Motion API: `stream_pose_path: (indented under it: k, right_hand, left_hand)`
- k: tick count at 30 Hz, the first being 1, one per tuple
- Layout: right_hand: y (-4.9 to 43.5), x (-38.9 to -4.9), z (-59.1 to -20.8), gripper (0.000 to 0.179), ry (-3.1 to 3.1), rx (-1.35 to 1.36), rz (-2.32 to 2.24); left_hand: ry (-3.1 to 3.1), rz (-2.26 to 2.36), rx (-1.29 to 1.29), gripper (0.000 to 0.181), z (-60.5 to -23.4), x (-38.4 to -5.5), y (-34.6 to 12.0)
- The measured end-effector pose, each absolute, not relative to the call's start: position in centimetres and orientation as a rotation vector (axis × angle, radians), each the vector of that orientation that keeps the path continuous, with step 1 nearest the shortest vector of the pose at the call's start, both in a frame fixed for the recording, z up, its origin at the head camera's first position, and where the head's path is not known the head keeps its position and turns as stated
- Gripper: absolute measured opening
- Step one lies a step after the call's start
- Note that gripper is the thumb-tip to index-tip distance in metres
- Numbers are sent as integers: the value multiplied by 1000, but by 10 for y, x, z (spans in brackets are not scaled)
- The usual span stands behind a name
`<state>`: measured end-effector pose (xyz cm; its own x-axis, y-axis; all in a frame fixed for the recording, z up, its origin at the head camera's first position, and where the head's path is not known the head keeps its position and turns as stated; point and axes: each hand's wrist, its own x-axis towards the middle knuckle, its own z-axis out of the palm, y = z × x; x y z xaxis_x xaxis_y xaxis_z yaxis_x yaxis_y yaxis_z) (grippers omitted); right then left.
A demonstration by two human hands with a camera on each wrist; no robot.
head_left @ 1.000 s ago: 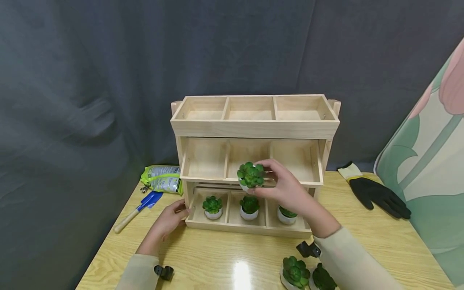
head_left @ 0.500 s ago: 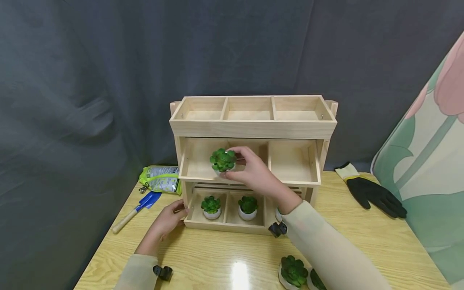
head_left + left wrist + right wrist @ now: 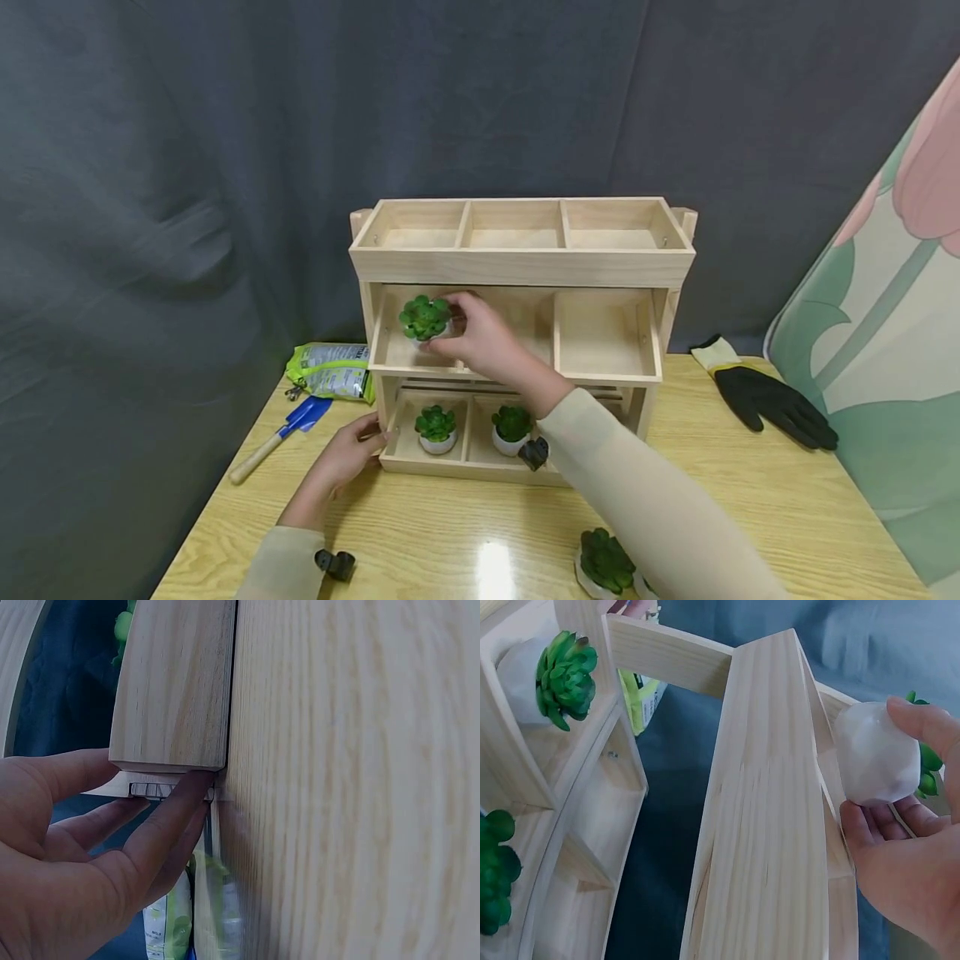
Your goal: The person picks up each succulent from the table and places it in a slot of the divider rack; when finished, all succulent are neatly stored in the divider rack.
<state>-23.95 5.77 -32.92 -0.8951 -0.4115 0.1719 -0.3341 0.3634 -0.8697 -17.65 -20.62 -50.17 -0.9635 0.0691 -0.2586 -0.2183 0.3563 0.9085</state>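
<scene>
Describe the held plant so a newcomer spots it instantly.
Find the three-tiered wooden shelf before the dark curtain. At the left end of its middle tier is a green succulent in a white pot. Unlike the other plants, it is gripped by the right hand.

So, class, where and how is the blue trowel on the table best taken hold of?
Probably by its wooden handle, from above on the near side: the trowel lies on the table with that slim handle pointing toward the person and the blue blade away, near the green bag. The left hand is nearer.
</scene>
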Motion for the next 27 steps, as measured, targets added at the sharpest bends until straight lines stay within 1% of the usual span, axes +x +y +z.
stream_pose_path:
  k: [6, 12, 16, 23, 27]
  right_hand:
    - [44, -245, -327, 80, 2533, -699, -1543]
    - [31, -248, -326, 82, 2592, -714, -1449]
    - [24, -250, -326, 80, 2646, -712, -1350]
    - [13, -244, -325, 68, 2756, -709, -1143]
    - [10, -240, -325, 66, 2793, -690, -1082]
  left_hand:
    - [2381, 1624, -137, 59, -502, -176, -206]
    - [2377, 1624, -136, 60, -502, -175, -207]
    - [2373, 1628, -138, 60, -502, -176, -208]
    - [2388, 1614, -139, 59, -501, -176, -207]
    - [2385, 1620, -142, 59, -501, -176, -206]
